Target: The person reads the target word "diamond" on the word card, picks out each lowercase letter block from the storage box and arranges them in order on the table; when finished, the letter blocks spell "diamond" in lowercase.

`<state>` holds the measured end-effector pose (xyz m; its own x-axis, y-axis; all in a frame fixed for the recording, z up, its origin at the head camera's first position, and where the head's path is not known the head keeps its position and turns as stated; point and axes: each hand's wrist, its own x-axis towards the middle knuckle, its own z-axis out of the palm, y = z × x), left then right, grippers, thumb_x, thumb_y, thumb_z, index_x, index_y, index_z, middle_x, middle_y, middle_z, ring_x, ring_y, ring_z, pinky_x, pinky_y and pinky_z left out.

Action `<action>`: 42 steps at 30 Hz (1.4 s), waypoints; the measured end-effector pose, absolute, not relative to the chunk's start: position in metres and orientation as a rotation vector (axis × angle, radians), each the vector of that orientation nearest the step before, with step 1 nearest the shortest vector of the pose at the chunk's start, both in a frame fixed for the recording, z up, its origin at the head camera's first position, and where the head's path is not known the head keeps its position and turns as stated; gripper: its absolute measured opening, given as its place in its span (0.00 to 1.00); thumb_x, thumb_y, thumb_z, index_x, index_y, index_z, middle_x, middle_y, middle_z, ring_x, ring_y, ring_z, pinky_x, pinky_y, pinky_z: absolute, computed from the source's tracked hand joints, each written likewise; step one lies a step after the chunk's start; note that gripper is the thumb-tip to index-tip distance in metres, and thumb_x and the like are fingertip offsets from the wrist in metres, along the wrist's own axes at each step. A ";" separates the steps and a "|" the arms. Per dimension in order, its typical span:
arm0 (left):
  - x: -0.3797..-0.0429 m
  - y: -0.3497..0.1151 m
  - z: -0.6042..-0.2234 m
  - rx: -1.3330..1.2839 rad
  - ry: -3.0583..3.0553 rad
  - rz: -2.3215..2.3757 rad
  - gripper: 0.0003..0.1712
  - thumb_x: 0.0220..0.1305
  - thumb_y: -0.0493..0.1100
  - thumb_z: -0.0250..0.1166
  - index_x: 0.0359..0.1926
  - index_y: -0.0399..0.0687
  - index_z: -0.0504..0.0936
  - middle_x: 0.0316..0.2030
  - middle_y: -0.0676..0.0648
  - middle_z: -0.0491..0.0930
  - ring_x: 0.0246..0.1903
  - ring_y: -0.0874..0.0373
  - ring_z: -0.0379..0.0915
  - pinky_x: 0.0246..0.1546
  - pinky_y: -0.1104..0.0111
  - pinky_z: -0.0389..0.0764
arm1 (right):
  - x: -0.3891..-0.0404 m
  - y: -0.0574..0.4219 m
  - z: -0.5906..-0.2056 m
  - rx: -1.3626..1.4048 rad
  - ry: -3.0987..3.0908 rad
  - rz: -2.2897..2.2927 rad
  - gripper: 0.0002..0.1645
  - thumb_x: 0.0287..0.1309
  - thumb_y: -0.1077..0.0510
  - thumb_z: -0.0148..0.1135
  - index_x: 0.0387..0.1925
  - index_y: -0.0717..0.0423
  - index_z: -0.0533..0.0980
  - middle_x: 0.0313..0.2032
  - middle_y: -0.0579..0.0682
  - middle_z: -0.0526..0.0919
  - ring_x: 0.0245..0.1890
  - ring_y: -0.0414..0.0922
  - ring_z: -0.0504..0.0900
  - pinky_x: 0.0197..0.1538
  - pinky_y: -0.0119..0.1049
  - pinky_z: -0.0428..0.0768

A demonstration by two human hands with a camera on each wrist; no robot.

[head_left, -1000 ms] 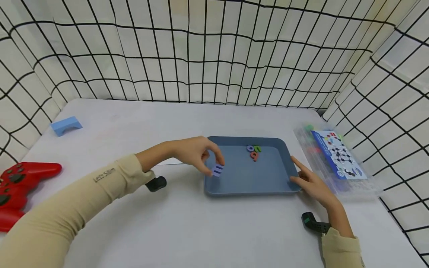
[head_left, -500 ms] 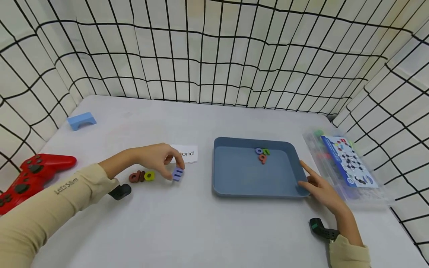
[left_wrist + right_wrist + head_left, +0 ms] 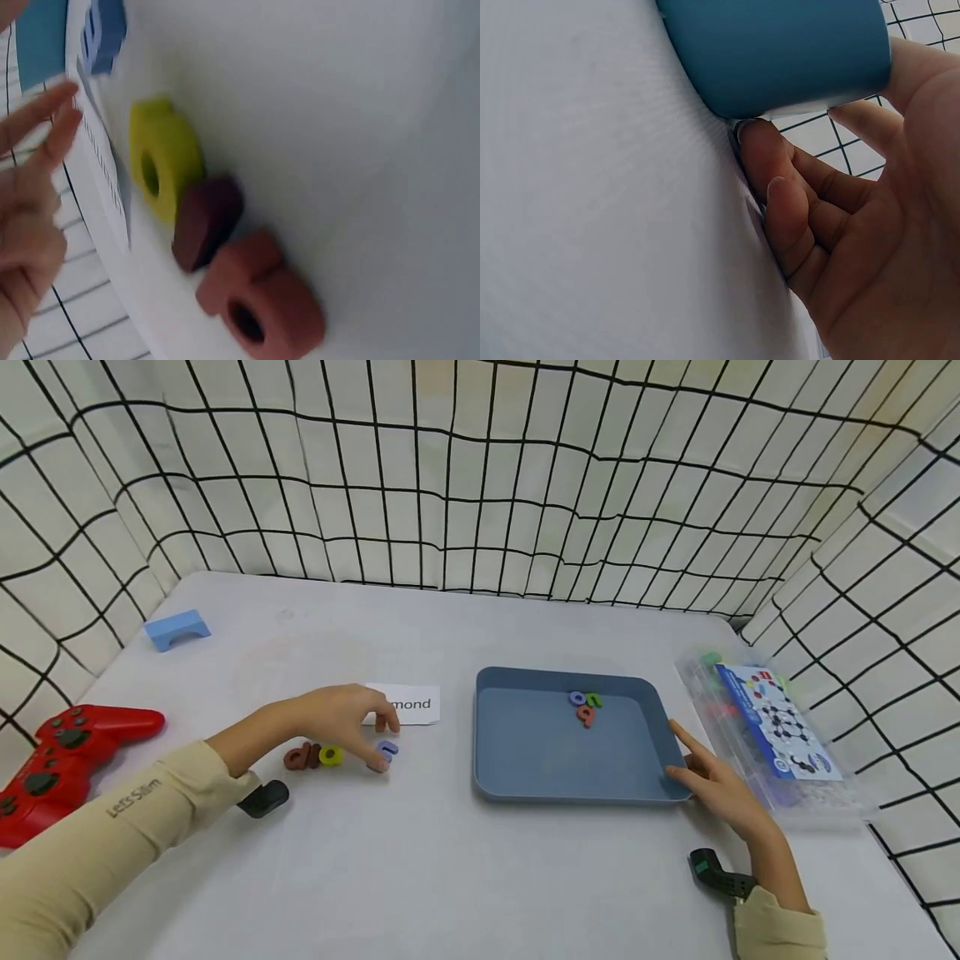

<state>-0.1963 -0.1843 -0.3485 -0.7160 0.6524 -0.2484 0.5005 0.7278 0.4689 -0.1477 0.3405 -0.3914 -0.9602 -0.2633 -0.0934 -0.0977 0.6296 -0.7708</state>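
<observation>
My left hand (image 3: pixel 341 718) is over the table, thumb and fingers apart, at a purple letter m (image 3: pixel 387 749) lying by the thumb tip. In the left wrist view the letter (image 3: pixel 105 34) rests on the table beyond the fingers. To its left stand a yellow letter (image 3: pixel 330 756), a dark brown letter (image 3: pixel 313 756) and a reddish-brown letter (image 3: pixel 296 757) in a row. My right hand (image 3: pixel 712 785) holds the right rim of a blue-grey tray (image 3: pixel 555 777), thumb on the rim, other fingers curled beneath the corner. In the tray are a purple o (image 3: pixel 577 698), green n (image 3: pixel 594 700) and orange-red letter (image 3: pixel 586 717).
A white card (image 3: pixel 416 703) with "mond" showing is partly covered by the left hand. A red game controller (image 3: pixel 82 743) and blue arch block (image 3: pixel 177 628) lie left. At right is a clear plastic box (image 3: pixel 795 793) with a printed booklet (image 3: pixel 780 722). Black wire mesh (image 3: pixel 480 518) surrounds the table.
My left hand has carried the purple m leftward from over the tray to the row of letters, then put it down and parted its fingers. My right hand stays at the tray rim.
</observation>
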 end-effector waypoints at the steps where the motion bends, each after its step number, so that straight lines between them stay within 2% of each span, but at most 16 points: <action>1: -0.194 -0.183 -0.348 0.878 2.579 0.477 0.26 0.43 0.62 0.74 0.38 0.53 0.80 0.32 0.57 0.74 0.32 0.59 0.68 0.33 0.66 0.69 | -0.148 0.341 -0.391 -0.297 2.652 -1.242 0.41 0.67 0.53 0.54 0.74 0.43 0.46 0.26 0.54 0.68 0.24 0.44 0.66 0.27 0.36 0.68; 3: -0.189 -0.180 -0.349 0.859 2.645 0.416 0.26 0.42 0.66 0.73 0.33 0.53 0.78 0.27 0.57 0.72 0.28 0.61 0.67 0.29 0.66 0.69 | -0.148 0.341 -0.390 -0.297 2.661 -1.232 0.41 0.68 0.53 0.54 0.75 0.43 0.46 0.28 0.56 0.70 0.26 0.45 0.67 0.28 0.36 0.68; 6: -0.184 -0.177 -0.350 0.876 2.674 0.384 0.24 0.44 0.61 0.74 0.30 0.53 0.75 0.24 0.57 0.70 0.25 0.62 0.65 0.27 0.67 0.68 | -0.147 0.343 -0.389 -0.296 2.690 -1.195 0.41 0.68 0.52 0.54 0.75 0.42 0.45 0.38 0.63 0.75 0.35 0.47 0.71 0.32 0.35 0.69; 11: -0.183 -0.179 -0.349 0.889 2.664 0.381 0.13 0.46 0.46 0.73 0.33 0.54 0.79 0.28 0.59 0.73 0.30 0.62 0.68 0.31 0.65 0.70 | -0.146 0.342 -0.389 -0.291 2.678 -1.199 0.41 0.68 0.52 0.54 0.75 0.41 0.45 0.38 0.63 0.74 0.34 0.48 0.71 0.32 0.36 0.69; 12: -0.183 -0.180 -0.348 0.888 2.664 0.378 0.12 0.46 0.44 0.73 0.33 0.55 0.80 0.29 0.59 0.74 0.31 0.61 0.69 0.32 0.64 0.71 | -0.146 0.342 -0.390 -0.289 2.675 -1.201 0.41 0.68 0.52 0.54 0.75 0.41 0.45 0.38 0.63 0.74 0.33 0.47 0.71 0.32 0.36 0.69; 14: -0.182 -0.182 -0.347 0.880 2.670 0.368 0.12 0.46 0.45 0.73 0.34 0.55 0.81 0.31 0.59 0.75 0.33 0.61 0.70 0.34 0.63 0.72 | -0.146 0.342 -0.389 -0.290 2.674 -1.197 0.41 0.68 0.52 0.53 0.75 0.41 0.45 0.44 0.66 0.75 0.38 0.48 0.72 0.34 0.36 0.70; 17: -0.182 -0.181 -0.346 0.882 2.689 0.394 0.14 0.47 0.52 0.74 0.34 0.54 0.81 0.33 0.59 0.76 0.34 0.60 0.70 0.34 0.63 0.72 | -0.144 0.342 -0.388 -0.285 2.688 -1.173 0.41 0.68 0.51 0.53 0.75 0.42 0.44 0.56 0.71 0.69 0.50 0.56 0.71 0.42 0.42 0.71; 19: -0.182 -0.179 -0.346 0.892 2.704 0.401 0.15 0.48 0.55 0.73 0.33 0.54 0.81 0.32 0.59 0.76 0.34 0.61 0.71 0.34 0.63 0.72 | -0.144 0.343 -0.387 -0.273 2.685 -1.172 0.41 0.68 0.51 0.52 0.75 0.42 0.43 0.59 0.74 0.65 0.54 0.62 0.68 0.45 0.48 0.71; 22: -0.182 -0.177 -0.347 0.905 2.710 0.399 0.10 0.51 0.51 0.72 0.30 0.54 0.81 0.30 0.60 0.77 0.33 0.60 0.71 0.33 0.63 0.73 | -0.144 0.343 -0.386 -0.271 2.674 -1.185 0.41 0.68 0.51 0.53 0.75 0.42 0.43 0.63 0.74 0.59 0.60 0.67 0.62 0.50 0.57 0.68; 25: -0.181 -0.179 -0.346 0.869 2.698 0.375 0.07 0.50 0.48 0.72 0.28 0.55 0.81 0.29 0.61 0.77 0.31 0.61 0.69 0.31 0.64 0.72 | -0.145 0.342 -0.387 -0.284 2.669 -1.192 0.41 0.68 0.51 0.53 0.75 0.42 0.44 0.63 0.73 0.60 0.59 0.66 0.63 0.51 0.58 0.67; 29: -0.180 -0.186 -0.346 0.831 2.675 0.370 0.07 0.50 0.48 0.73 0.28 0.55 0.82 0.29 0.60 0.77 0.28 0.61 0.67 0.28 0.66 0.69 | -0.145 0.340 -0.388 -0.303 2.685 -1.174 0.41 0.69 0.51 0.52 0.75 0.42 0.44 0.59 0.71 0.66 0.54 0.60 0.68 0.46 0.49 0.70; 31: -0.179 -0.190 -0.346 0.825 2.669 0.381 0.07 0.50 0.47 0.73 0.28 0.55 0.82 0.29 0.59 0.77 0.28 0.61 0.67 0.27 0.66 0.69 | -0.146 0.341 -0.388 -0.304 2.686 -1.173 0.41 0.69 0.52 0.52 0.75 0.43 0.44 0.59 0.72 0.66 0.54 0.60 0.67 0.46 0.48 0.70; 34: -0.178 -0.194 -0.347 0.815 2.666 0.399 0.07 0.50 0.47 0.72 0.28 0.55 0.82 0.30 0.59 0.77 0.30 0.60 0.67 0.28 0.66 0.69 | -0.146 0.341 -0.387 -0.296 2.670 -1.191 0.41 0.68 0.52 0.53 0.75 0.44 0.44 0.63 0.72 0.60 0.58 0.65 0.64 0.50 0.56 0.68; 37: -0.177 -0.197 -0.346 0.793 2.658 0.412 0.07 0.50 0.47 0.72 0.28 0.54 0.82 0.30 0.59 0.77 0.30 0.60 0.67 0.27 0.66 0.69 | -0.146 0.340 -0.387 -0.289 2.650 -1.207 0.42 0.68 0.51 0.53 0.75 0.44 0.44 0.67 0.71 0.53 0.62 0.70 0.58 0.54 0.64 0.62; 42: -0.176 -0.202 -0.345 0.776 2.655 0.397 0.08 0.51 0.48 0.73 0.28 0.54 0.82 0.29 0.58 0.77 0.28 0.60 0.67 0.26 0.67 0.69 | -0.146 0.338 -0.388 -0.294 2.648 -1.205 0.41 0.68 0.51 0.53 0.75 0.42 0.44 0.66 0.72 0.53 0.62 0.70 0.57 0.54 0.64 0.62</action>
<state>-0.1760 -0.2017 -0.3445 -0.7908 0.5602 -0.2464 0.4636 0.8112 0.3563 -0.1456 0.3384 -0.3875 -0.9565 -0.2687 -0.1137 -0.0907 0.6441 -0.7595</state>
